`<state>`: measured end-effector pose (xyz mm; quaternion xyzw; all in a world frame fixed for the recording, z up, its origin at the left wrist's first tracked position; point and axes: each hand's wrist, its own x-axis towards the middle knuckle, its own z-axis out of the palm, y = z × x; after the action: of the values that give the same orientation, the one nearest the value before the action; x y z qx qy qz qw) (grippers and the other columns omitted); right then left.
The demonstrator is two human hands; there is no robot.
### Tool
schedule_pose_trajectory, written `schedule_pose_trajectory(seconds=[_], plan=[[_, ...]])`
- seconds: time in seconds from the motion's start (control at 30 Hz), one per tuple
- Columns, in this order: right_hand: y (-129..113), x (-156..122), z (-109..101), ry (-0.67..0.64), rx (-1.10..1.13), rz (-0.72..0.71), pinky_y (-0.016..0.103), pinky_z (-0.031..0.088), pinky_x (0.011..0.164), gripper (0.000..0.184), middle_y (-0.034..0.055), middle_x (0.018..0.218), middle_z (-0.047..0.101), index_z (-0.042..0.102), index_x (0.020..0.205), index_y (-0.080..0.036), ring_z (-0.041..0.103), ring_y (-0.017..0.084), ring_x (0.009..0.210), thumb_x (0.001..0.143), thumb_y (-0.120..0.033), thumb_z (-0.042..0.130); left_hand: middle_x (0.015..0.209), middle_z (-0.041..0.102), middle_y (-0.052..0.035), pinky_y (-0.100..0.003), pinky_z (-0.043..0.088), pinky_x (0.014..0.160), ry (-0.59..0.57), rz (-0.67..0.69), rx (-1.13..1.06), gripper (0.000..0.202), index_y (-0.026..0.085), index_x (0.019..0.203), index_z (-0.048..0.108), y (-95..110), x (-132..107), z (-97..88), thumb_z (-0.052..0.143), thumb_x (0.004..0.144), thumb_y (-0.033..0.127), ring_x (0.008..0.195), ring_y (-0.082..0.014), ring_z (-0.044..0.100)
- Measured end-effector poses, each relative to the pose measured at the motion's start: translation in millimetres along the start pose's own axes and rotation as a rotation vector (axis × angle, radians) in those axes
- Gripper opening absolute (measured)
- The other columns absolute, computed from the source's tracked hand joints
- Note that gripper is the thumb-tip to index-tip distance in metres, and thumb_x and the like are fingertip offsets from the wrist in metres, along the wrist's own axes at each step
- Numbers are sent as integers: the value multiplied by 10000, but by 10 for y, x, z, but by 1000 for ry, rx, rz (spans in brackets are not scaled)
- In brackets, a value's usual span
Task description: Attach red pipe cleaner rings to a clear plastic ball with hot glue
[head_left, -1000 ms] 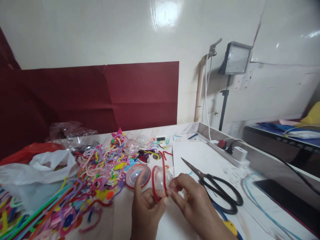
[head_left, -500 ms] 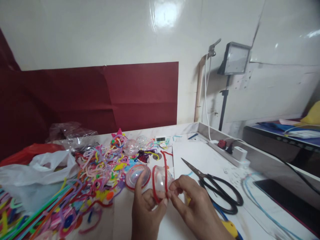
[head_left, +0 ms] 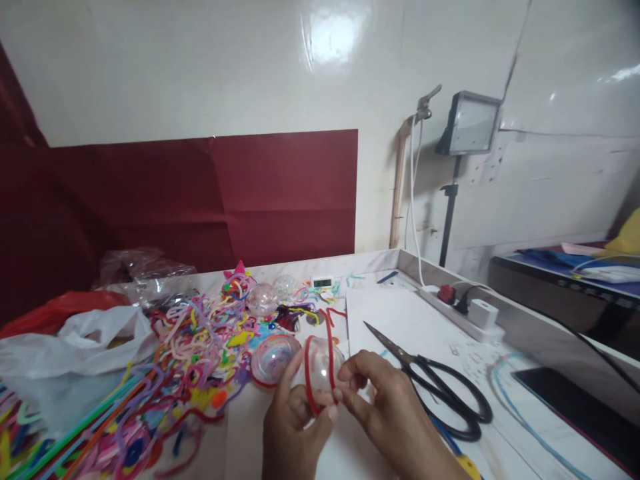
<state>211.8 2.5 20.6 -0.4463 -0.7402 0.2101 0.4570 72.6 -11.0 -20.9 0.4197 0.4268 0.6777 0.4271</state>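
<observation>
My left hand (head_left: 293, 420) cups a clear plastic half-sphere (head_left: 323, 368) from below, fingers closed around it. A red pipe cleaner (head_left: 330, 347) runs around the half-sphere's rim and sticks up past it. My right hand (head_left: 380, 407) pinches that pipe cleaner against the rim at the near side. A second clear half-sphere with a red rim (head_left: 276, 360) lies on the table just left of my hands.
Black scissors (head_left: 440, 390) lie open on white paper (head_left: 400, 313) to the right. A heap of coloured pipe cleaners (head_left: 200, 347), plastic bags (head_left: 75, 347) and clear balls (head_left: 263, 299) fill the left. A power strip (head_left: 465, 310) and lamp stand (head_left: 450, 200) line the right edge.
My hands and the half-sphere have barely shifted. The view has tipped up slightly, so everything sits a little lower in the picture.
</observation>
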Motion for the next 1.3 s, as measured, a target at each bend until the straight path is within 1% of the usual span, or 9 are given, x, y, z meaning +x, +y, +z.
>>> schedule_pose_trajectory(seconds=[0.13,0.23,0.5,0.73,0.83,0.93,1.07,1.2,1.3], plan=[[-38,71,-72,-74,-38,70,319,413,709,155,0,761,617,590,756,-196,575,194,755,712,-52,628,652,721,-32,-257,528,607,-13,-22,47,844,101,1361,438,0,2,-9,768,592,212,620,-192,677],[-88,136,-134,-138,-100,115,276,406,697,211,-10,761,634,604,747,-192,582,170,751,668,-8,670,639,718,-28,-239,522,567,-8,-41,54,791,75,1301,487,-8,5,-9,761,566,178,608,-187,680],[-163,307,-231,-251,-216,144,225,324,574,203,-30,668,628,578,611,-198,539,134,634,582,-13,657,599,682,25,-194,494,533,-53,-30,13,679,123,1223,559,53,-12,49,746,570,122,568,-134,644],[-202,386,-277,-299,-282,86,217,298,552,191,-29,654,645,600,630,-200,539,119,597,580,-18,628,650,711,-9,-256,533,642,-79,0,-16,718,145,1223,520,1,30,9,816,573,219,674,-197,694],[-248,411,-279,-318,-305,56,219,294,561,190,-29,662,657,605,635,-200,546,120,606,585,-21,644,684,731,-43,-247,509,576,-72,-28,-42,741,139,1218,527,-58,89,-44,835,595,394,614,-185,673],[-283,415,-254,-334,-318,34,216,295,564,190,-30,666,663,603,631,-200,553,122,615,584,-36,687,615,704,-23,-197,429,468,-9,-120,-61,714,139,1186,574,-67,132,-72,794,626,523,515,-144,620],[-303,407,-206,-350,-333,20,202,305,558,193,-29,685,681,612,653,-199,581,119,630,620,-25,687,567,676,-1,-178,394,433,44,-170,-144,590,169,1112,620,19,130,-33,796,640,476,467,-127,596],[-314,421,-183,-363,-381,16,209,319,568,194,-11,708,699,622,665,-194,602,132,649,633,-14,685,683,719,-25,-193,434,450,62,-192,-193,456,180,938,657,109,121,17,834,578,396,529,-149,653],[-349,437,-189,-392,-413,7,210,328,583,189,-11,734,713,643,680,-197,620,137,679,644,-21,702,638,704,-13,-214,474,480,54,-235,-217,394,179,828,638,125,137,18,836,553,381,532,-158,663]])
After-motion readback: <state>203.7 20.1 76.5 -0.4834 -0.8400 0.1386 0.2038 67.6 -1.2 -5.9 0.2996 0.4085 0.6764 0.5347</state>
